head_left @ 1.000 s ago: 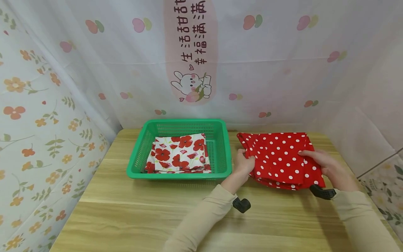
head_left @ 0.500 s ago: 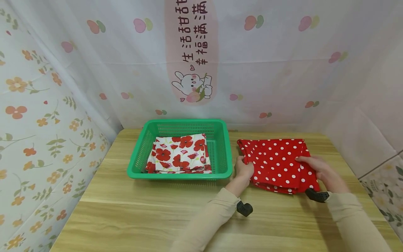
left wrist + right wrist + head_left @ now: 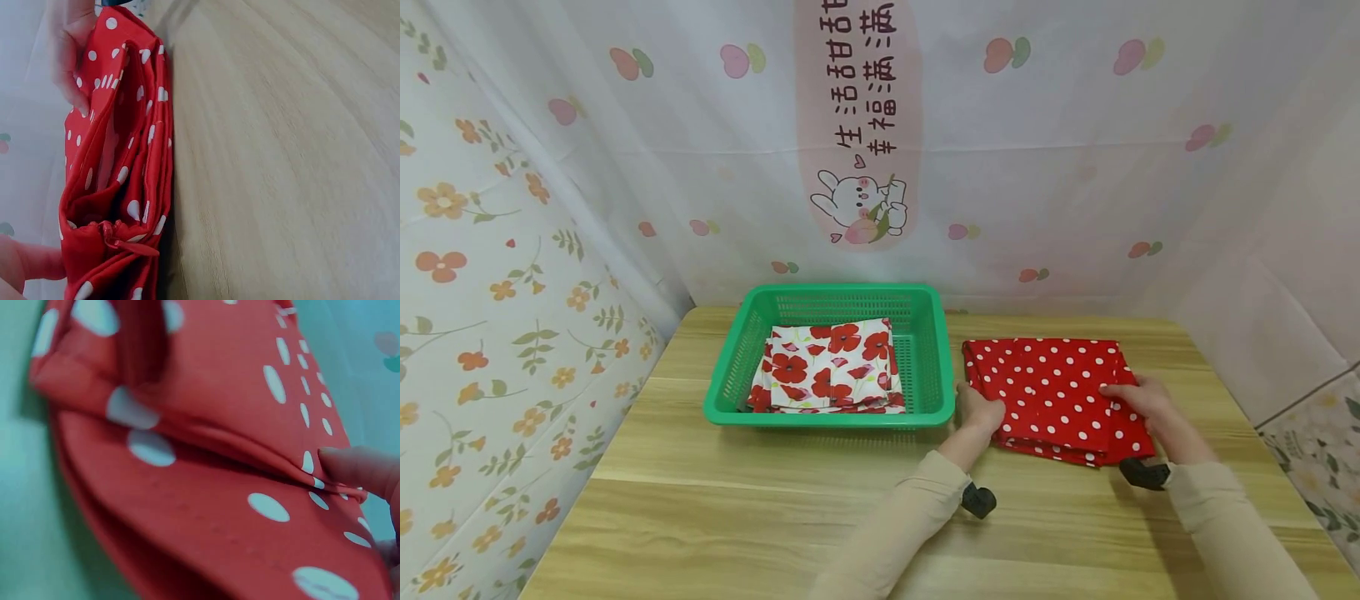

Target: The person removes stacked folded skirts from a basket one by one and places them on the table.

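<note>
Red cloth (image 3: 1052, 396) with white polka dots, folded in loose layers, at the right of a wooden table (image 3: 737, 517); a red zipper pull (image 3: 136, 247) shows at its near edge.

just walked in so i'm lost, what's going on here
A person holds a folded red polka-dot cloth toward the right of the wooden table, with the left grip on its left side and the right grip on its right. To the left stands a green basket with folded flower-print cloth inside. The red polka-dot cloth is outside it.
</note>
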Available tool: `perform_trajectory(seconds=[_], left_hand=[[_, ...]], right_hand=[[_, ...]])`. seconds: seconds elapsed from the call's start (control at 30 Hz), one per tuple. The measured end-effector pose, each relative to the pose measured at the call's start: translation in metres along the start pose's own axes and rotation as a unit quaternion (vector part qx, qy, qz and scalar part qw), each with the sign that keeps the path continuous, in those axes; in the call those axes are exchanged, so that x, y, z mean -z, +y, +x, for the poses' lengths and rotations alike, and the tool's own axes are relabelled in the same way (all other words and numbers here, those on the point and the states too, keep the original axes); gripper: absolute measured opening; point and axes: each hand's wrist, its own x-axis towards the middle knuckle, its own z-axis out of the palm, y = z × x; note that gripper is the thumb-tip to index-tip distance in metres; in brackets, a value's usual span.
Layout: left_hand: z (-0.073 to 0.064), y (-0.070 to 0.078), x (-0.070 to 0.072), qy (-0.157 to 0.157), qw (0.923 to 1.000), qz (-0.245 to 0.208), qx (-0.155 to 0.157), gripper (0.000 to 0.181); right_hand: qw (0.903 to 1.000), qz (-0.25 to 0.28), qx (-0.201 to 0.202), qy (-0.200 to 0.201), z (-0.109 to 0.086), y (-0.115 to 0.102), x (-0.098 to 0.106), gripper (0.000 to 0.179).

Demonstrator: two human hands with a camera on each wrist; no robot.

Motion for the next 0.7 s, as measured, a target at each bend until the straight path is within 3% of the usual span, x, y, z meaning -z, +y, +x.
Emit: perform_trajectory(seconds=[0.1,0.2,0.3,0.43,0.6,0.7], left_hand=[[-0.001,-0.002,-0.001,0.007,0.9939,0.096,-0.054,0.069],[-0.002,-0.004,-0.002,0.021,0.9768,0.185,-0.107,0.071],[-0.003,-0.004,-0.002,0.023,0.961,0.238,-0.14,0.067],[-0.004,-0.003,0.0,0.018,0.9507,0.262,-0.165,0.062],[-0.007,0.001,0.005,0.014,0.9382,0.26,-0.228,0.058],[-0.011,0.008,0.01,0.0,0.938,0.23,-0.259,0.056]], right_hand=[[0.9983,-0.047,0.013,0.031,0.0,0.003,-0.003,0.081],[0.9943,-0.087,0.022,0.058,0.0,0.005,-0.008,0.081],[0.9901,-0.113,0.027,0.079,0.0,0.007,-0.012,0.082],[0.9797,-0.156,0.049,0.115,-0.001,0.004,-0.017,0.082],[0.961,-0.2,0.086,0.171,-0.003,-0.003,-0.022,0.076],[0.9556,-0.198,0.114,0.186,-0.006,-0.009,-0.024,0.073]])
